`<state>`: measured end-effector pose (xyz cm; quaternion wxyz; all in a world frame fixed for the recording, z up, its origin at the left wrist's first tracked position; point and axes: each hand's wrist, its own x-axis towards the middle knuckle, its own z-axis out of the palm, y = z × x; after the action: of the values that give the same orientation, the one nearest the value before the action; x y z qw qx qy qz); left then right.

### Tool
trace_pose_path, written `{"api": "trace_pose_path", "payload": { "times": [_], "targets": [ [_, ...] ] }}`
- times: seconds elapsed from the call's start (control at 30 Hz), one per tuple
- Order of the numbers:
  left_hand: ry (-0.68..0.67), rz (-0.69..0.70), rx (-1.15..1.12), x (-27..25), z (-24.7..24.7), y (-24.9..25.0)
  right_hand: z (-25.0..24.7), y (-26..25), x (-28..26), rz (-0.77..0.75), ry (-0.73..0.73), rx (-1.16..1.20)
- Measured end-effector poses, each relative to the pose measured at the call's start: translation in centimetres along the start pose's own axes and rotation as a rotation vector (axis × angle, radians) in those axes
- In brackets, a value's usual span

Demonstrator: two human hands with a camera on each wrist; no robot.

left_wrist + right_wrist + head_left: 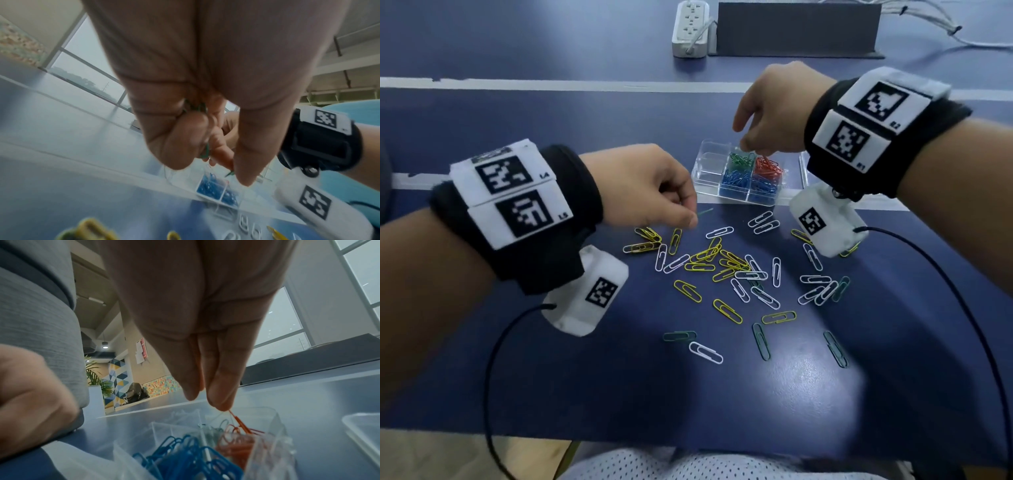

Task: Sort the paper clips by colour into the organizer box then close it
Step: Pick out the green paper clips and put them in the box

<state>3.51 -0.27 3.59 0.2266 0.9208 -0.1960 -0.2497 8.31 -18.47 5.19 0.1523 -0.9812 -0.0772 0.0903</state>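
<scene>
The clear organizer box [710, 164] stands open on the blue table, with green clips [739, 160], red clips [768, 167] and blue clips [736, 180] in separate compartments. My right hand [748, 145] hovers over it with fingers pointing down and pinches a red clip [238, 420] that dips into the red compartment [236, 449]. My left hand [688, 212] is just left of the box and grips green clips [205, 151] in its curled fingers; one end [705, 211] sticks out. Several loose yellow, white and green clips [726, 263] lie scattered in front.
A clear lid or tray [362, 426] lies right of the box, mostly behind my right wrist. A white power strip [690, 27], a dark block [798, 27] and cables sit at the far side. Black camera cables trail from both wrists.
</scene>
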Motion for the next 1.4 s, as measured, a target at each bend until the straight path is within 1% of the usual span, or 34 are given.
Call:
{"api": "trace_pose_path", "payload": {
  "times": [0.13,0.2,0.27,0.43,0.53,0.6,0.67,0.87,0.97,1.23,1.33,1.4],
  "targets": [
    [0.085,-0.01,-0.002,2.3,-0.8,1.3,0.0,0.4,-0.5,0.001,0.031,0.023],
    [0.146,-0.008,0.081,3.9,-1.2,2.3,0.0,0.8,-0.9,0.007,0.047,0.021],
    [0.176,-0.016,0.157,5.4,-1.6,3.4,-0.1,1.4,-1.4,0.012,0.051,0.014],
    [0.143,-0.01,0.179,8.3,-2.0,5.0,0.0,2.9,-2.1,0.026,0.069,0.007],
    [0.072,0.001,0.153,9.4,-1.9,5.2,0.0,3.7,-2.4,0.026,0.061,-0.001],
    [0.042,0.0,0.163,9.7,-1.7,5.3,-0.1,4.1,-2.5,0.028,0.067,0.008],
    [0.04,0.013,0.22,9.8,-1.6,5.7,-0.1,4.4,-2.6,0.024,0.075,0.013],
    [0.077,0.065,0.412,9.7,-1.4,7.1,0.2,5.1,-3.1,-0.002,0.078,0.002],
    [0.129,0.095,0.467,9.9,-1.4,7.4,0.2,5.4,-3.5,-0.004,0.079,0.003],
    [0.181,0.158,0.448,9.7,-0.9,7.0,-0.4,6.5,-5.4,0.001,0.035,0.014],
    [0.207,0.179,0.437,9.3,-0.8,6.5,-0.6,6.7,-7.2,-0.069,0.003,-0.032],
    [0.225,0.195,0.422,8.9,-1.0,6.1,-0.6,6.6,-8.7,-0.15,-0.102,-0.07]
  ]
}}
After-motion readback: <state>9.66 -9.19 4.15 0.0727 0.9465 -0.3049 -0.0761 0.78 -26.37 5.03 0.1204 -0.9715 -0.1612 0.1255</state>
